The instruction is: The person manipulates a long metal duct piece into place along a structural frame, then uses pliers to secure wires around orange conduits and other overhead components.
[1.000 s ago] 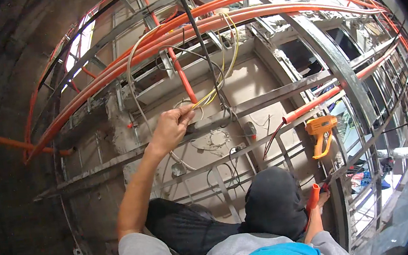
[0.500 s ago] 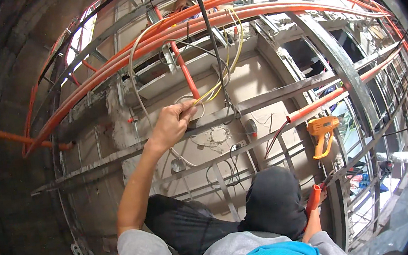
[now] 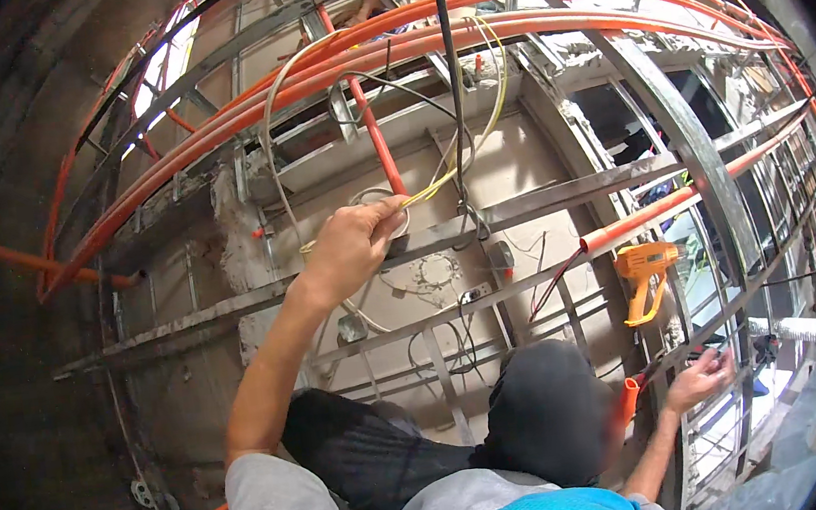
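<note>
My left hand [image 3: 355, 249] is raised in front of me, thumb and fingertips pinched on thin yellow wires [image 3: 433, 189]. These wires loop up past the orange conduits overhead. Beside the pinch, the lower end of a red-orange conduit [image 3: 385, 157] hangs down. On the right, my right hand [image 3: 699, 383] is stretched out by the metal framing, its fingers apart and nothing plainly held in them. A short orange tube [image 3: 630, 399] stands beside my right knee. Above that hand, a yellow heat gun [image 3: 644, 278] rests at the frame.
Grey metal bars [image 3: 514, 211] cross in front of me. Long orange conduits [image 3: 464, 35] arch above, and a black cable [image 3: 448, 59] hangs down. Dark wires leave an open conduit end [image 3: 593, 242]. A power strip [image 3: 473, 295] lies below, and a silvery duct [image 3: 804, 329] sits at right.
My right hand has moved from beside the orange tube at my knee outward to the right framing. The left hand keeps its pinch on the yellow wires, shifted slightly.
</note>
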### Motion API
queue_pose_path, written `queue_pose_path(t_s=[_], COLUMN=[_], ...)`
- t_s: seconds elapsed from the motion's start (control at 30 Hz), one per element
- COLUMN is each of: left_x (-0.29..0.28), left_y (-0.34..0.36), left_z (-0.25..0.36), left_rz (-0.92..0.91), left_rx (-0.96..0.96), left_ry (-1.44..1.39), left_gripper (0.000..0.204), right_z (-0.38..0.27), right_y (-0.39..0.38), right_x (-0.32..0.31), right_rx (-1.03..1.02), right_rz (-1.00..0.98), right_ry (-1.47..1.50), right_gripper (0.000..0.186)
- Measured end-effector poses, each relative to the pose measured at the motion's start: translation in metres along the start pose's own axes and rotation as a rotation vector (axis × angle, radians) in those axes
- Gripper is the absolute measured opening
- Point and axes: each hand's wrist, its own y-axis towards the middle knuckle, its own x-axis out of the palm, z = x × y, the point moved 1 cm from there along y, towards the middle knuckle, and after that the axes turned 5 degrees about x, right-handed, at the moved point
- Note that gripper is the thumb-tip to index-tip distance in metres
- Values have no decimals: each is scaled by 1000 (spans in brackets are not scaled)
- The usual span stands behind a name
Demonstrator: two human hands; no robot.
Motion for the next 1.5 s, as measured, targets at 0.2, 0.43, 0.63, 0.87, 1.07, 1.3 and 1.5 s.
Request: queue_pose_path(t_s=[0.2, 0.43, 0.63, 0.87, 1.07, 1.3, 1.5], left_x=[17, 35, 37, 29, 20, 72, 86], left_y=[19, 49, 45, 41, 83, 137, 141], left_z=[1, 19, 11, -3, -106, -148, -131], left_rz=[-138, -307, -133, -170, 167, 198, 326], left_rx=[177, 140, 198, 236, -358, -692, -674], left_ry=[57, 51, -38, -223, -433, -1299, -1253], left_gripper=[32, 30, 31, 32, 33, 16, 19], right_z=[-296, -432, -418, -345, -256, -204, -187], right_y=[64, 26, 10, 96, 232, 299, 306], right_x=[-9, 142, 150, 175, 197, 235, 225], right_rx=[-155, -188, -1168, -1236, -455, 118, 304], right_rz=[-875, -1393, -595, -872, -817, -813, -792], right_ry=[907, 550, 399, 613, 510, 1027, 1293], right_gripper=[33, 65, 46, 18, 30, 37, 37])
